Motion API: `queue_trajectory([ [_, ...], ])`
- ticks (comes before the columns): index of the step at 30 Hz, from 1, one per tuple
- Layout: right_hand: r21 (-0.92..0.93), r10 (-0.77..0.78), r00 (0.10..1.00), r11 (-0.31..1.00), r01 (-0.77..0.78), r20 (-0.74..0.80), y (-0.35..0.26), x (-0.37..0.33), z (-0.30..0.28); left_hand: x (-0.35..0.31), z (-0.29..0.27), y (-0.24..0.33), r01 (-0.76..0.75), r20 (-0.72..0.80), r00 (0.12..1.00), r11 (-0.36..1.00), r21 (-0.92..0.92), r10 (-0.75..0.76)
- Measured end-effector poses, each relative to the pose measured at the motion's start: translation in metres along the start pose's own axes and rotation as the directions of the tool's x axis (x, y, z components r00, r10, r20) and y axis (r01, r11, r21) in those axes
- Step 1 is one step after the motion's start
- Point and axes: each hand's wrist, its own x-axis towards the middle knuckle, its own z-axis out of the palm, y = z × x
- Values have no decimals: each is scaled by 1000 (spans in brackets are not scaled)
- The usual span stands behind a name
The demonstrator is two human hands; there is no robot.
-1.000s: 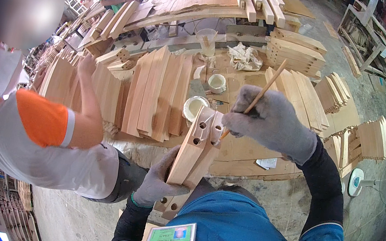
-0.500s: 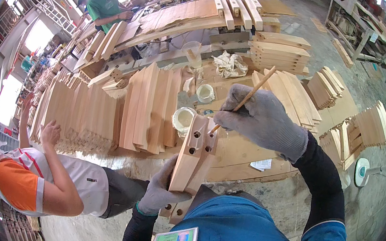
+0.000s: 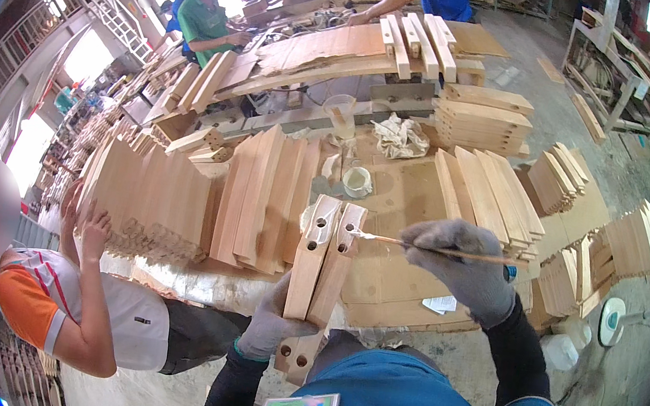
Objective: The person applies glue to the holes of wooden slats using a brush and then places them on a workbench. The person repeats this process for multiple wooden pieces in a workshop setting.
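Two pale wooden pieces [image 3: 303,282] with drilled holes stand side by side, slightly tilted, in my grey-gloved left hand [image 3: 273,325]. Its fingers wrap round their lower part. White paste lies on their upper ends, near the holes. My right hand [image 3: 461,264], also in a grey glove, is closed on a thin wooden stick [image 3: 390,240]. The stick lies nearly level, and its white-coated tip touches or nearly touches the top of the right-hand piece. Beyond the pieces stands a small white cup [image 3: 357,181] on the cardboard-covered table [image 3: 388,281].
Upright wooden boards [image 3: 255,202] stand at the left, with more stacked boards [image 3: 490,196] at the right. A crumpled white cloth [image 3: 400,136] and a plastic cup [image 3: 341,115] lie farther back. A co-worker [image 3: 89,312] stands close on my left; a fan [image 3: 611,321] is at right.
My right hand has moved down and right, and the stick has swung from steep to nearly level. White paste now shows on the pieces' ends. The left hand keeps its hold.
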Motion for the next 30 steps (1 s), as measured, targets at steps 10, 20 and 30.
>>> queue_trajectory([
  [10,176,18,903,982,64,-430,35,-26,41,3,-2,5,-27,14,1000,998,58,26],
  [20,438,227,817,898,34,-529,39,-8,33,10,-5,5,-10,113,994,1000,16,8],
  [30,380,155,873,924,38,-463,32,-1,48,15,-2,16,18,171,985,997,78,-31],
])
